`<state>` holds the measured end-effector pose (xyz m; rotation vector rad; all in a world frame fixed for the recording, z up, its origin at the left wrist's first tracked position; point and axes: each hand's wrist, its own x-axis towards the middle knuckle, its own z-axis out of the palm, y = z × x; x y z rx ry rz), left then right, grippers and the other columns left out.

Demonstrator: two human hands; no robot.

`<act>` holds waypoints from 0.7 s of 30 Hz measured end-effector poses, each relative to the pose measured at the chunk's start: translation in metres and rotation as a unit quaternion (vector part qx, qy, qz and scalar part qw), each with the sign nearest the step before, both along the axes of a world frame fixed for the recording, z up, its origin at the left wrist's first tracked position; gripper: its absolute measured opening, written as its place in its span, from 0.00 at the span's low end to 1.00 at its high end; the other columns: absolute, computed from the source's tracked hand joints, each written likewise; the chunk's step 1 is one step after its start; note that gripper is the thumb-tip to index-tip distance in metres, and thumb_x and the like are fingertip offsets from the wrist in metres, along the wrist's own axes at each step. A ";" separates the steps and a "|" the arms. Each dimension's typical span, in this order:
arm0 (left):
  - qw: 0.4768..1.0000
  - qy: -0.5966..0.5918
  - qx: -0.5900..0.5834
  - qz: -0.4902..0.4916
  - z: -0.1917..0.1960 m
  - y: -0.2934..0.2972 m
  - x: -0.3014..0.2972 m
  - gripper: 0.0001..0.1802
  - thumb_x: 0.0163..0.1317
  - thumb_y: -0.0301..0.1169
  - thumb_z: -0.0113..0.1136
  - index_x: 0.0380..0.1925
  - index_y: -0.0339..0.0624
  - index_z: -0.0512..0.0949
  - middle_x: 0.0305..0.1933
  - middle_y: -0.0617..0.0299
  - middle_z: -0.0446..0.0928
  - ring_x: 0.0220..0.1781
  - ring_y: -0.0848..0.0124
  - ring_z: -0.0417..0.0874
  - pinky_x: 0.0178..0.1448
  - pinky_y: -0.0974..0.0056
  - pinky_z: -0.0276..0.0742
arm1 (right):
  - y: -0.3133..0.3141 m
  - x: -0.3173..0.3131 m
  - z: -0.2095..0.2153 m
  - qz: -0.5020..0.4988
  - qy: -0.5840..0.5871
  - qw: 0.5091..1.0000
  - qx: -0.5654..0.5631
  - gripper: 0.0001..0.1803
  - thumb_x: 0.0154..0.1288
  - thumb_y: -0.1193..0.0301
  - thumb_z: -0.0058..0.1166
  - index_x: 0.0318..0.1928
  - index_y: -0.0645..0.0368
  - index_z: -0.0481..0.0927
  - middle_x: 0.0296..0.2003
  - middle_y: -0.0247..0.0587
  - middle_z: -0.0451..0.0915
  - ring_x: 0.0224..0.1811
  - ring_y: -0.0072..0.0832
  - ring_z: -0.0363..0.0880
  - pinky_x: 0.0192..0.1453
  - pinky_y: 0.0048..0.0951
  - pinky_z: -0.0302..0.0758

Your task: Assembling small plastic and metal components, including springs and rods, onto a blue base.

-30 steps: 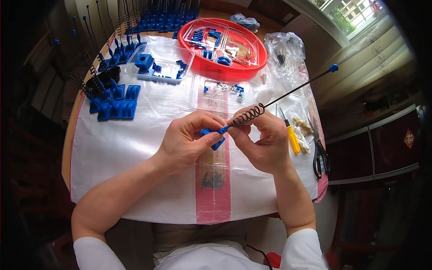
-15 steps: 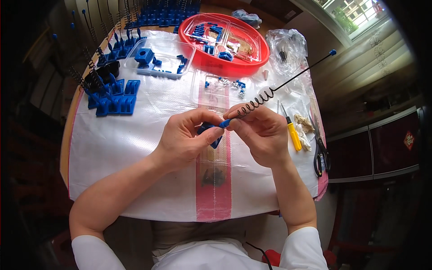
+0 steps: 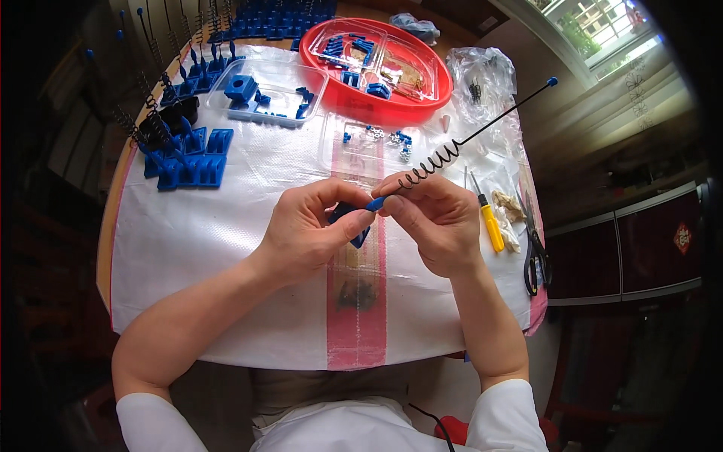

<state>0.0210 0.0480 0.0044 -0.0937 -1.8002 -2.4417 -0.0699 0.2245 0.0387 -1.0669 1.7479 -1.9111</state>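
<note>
Above the middle of the table, my left hand (image 3: 305,226) is closed on a dark blue plastic base (image 3: 361,238), mostly covered by the fingers. My right hand (image 3: 435,224) pinches the lower end of a black coil spring (image 3: 431,164), where it meets a small blue connector (image 3: 376,203). The connector joins the base between both hands' fingertips; how deep it sits is hidden. From the coil a thin straight rod slants up to the right, ending in a blue cap (image 3: 552,81).
Finished-looking blue bases with springs (image 3: 192,162) stand at the left. Behind my hands are a clear tub of blue parts (image 3: 275,120), a tray of small fittings (image 3: 331,154) and a red basin (image 3: 316,83). A yellow screwdriver (image 3: 492,226) and black scissors (image 3: 536,260) lie right.
My hands keep the same grip and hardly move. The spring's capped end has shifted slightly up and to the left.
</note>
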 end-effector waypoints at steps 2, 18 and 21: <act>1.000 0.002 0.002 0.002 0.000 0.000 0.000 0.10 0.66 0.25 0.62 0.46 0.34 0.81 0.38 0.64 0.81 0.38 0.80 0.80 0.43 0.72 0.80 | 0.000 0.000 0.000 -0.001 0.003 1.000 0.004 0.08 0.66 0.80 0.60 0.45 0.67 0.82 0.41 0.39 0.85 0.46 0.23 0.84 0.54 0.25 0.79; 1.000 -0.003 -0.011 -0.005 0.000 -0.002 0.000 0.09 0.66 0.25 0.64 0.45 0.35 0.81 0.41 0.64 0.82 0.40 0.81 0.82 0.45 0.73 0.80 | -0.001 0.000 -0.002 0.000 -0.002 1.000 0.000 0.07 0.67 0.81 0.59 0.45 0.67 0.82 0.41 0.38 0.85 0.45 0.21 0.83 0.52 0.23 0.79; 1.000 0.002 -0.003 -0.001 0.000 0.000 0.000 0.09 0.66 0.25 0.64 0.45 0.35 0.81 0.41 0.64 0.82 0.40 0.81 0.82 0.45 0.73 0.80 | 0.000 0.000 -0.003 0.000 0.000 1.000 -0.001 0.07 0.67 0.81 0.59 0.45 0.67 0.82 0.41 0.38 0.85 0.45 0.21 0.83 0.52 0.23 0.79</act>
